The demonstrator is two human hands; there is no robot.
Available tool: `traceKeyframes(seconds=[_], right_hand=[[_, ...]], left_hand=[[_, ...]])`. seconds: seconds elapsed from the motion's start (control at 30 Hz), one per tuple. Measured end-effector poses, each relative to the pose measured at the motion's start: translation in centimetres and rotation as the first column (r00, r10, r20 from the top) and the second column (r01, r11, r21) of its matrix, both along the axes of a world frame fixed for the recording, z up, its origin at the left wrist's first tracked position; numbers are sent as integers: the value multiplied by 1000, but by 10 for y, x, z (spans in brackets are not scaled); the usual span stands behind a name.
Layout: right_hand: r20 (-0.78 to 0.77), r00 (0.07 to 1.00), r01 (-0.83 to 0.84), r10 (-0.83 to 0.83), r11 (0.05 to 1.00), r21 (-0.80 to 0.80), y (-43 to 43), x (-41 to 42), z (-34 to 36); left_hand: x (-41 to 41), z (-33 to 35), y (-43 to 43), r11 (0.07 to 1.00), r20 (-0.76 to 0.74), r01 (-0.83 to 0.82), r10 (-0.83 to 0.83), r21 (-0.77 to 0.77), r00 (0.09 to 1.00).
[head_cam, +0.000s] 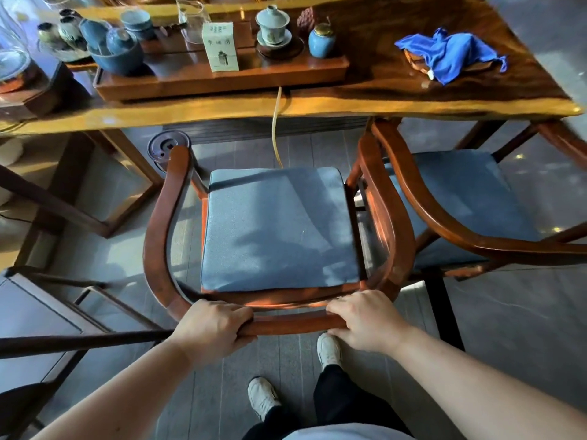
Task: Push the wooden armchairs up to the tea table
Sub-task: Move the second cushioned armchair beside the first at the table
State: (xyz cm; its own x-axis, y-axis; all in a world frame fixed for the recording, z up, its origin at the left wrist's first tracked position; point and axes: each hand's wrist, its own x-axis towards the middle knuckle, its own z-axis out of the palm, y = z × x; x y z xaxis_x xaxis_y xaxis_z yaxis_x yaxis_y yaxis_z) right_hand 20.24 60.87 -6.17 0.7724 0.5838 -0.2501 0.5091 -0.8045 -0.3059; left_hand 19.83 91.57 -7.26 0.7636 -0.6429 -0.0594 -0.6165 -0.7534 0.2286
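Both hands were clenched over the curved top rail of the nearer wooden armchair (279, 236): the left hand (211, 325) was wrapped around the rail's left bend, the right hand (365, 322) around its right, fingers curled over the smooth, reddish-brown wood. The chair's horseshoe-shaped arm was seen sweeping forward on both sides of a square, flat blue-grey cushion (279, 230) of finely woven fabric. Its front was placed just short of the near edge of the tea table (317, 106), not yet beneath it. A second armchair (460, 211) of the same rounded form and cushion was set just beside it on the right, its front tucked under the near right corner of the tabletop. The tabletop was a thick slab with a glossy finish, dark grain and a pale, wavy edge. Near its middle a rectangular wooden tea tray (222, 81) was loaded with glazed ceramic cups, a lidded bowl, a round blue jar and a white box. A crumpled bright-blue cloth (451, 55) was laid toward the right edge.
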Motion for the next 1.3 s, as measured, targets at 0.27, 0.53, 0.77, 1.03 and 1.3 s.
traceKeyframes(seconds=[0.27,0.53,0.77,1.03,1.3], right_hand=[[2,994,-110,110,993,-46,-16,22,3],[14,998,-63,64,995,-77,-33,55,8],[-16,1000,17,-18,998,-53,-25,55,8],[3,1000,15,-15,1000,-18,-5,50,-1],[-156,984,-93,84,994,-50,-10,64,3]], left_hand=[[2,3,-19,996,14,-81,81,32,997],[29,0,-43,993,49,-118,116,31,992],[39,0,-32,997,-26,-77,78,30,997],[42,6,-11,982,-116,-158,169,102,979],[32,10,-24,946,-168,-303,318,113,933]])
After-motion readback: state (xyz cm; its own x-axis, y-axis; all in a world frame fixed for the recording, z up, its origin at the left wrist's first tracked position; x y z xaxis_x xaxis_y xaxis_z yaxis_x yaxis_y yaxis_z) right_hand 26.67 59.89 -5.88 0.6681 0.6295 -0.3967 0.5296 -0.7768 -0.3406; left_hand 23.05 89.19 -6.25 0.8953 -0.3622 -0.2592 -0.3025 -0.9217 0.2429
